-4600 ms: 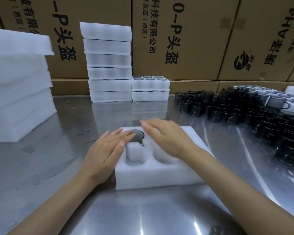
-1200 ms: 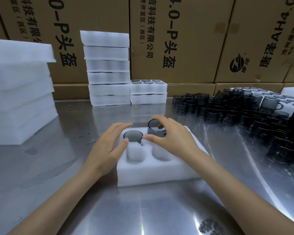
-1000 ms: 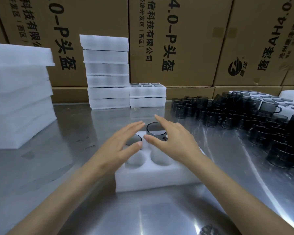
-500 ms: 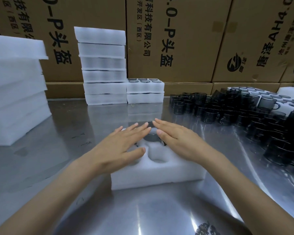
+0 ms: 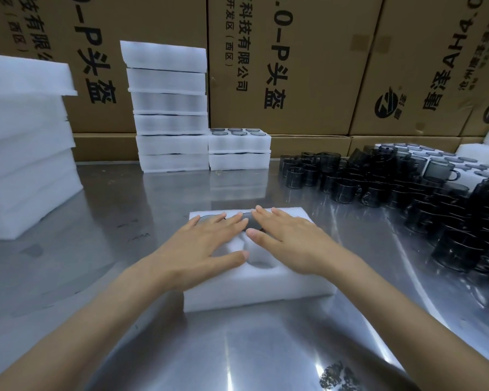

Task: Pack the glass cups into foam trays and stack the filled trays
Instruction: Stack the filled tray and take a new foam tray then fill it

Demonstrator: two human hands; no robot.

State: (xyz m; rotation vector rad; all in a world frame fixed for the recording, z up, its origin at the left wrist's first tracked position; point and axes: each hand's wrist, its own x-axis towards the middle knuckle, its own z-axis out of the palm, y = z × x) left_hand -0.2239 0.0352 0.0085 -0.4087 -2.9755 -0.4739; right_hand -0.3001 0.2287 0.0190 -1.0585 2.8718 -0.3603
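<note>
A white foam tray lies on the steel table in front of me. My left hand and my right hand lie flat on its top with straight fingers, pressing on two dark glass cups seated in the far pockets; only slivers of the cups show. A near pocket between my thumbs is bare. Many loose dark glass cups stand at the right.
Two stacks of filled foam trays, a tall one and a short one, stand at the back against cardboard boxes. A pile of foam trays sits at the left. More foam with cups lies far right.
My right hand set a second cup into the tray's far pocket beside the first. Both hands then flattened over the cups and pressed them down into the foam.
</note>
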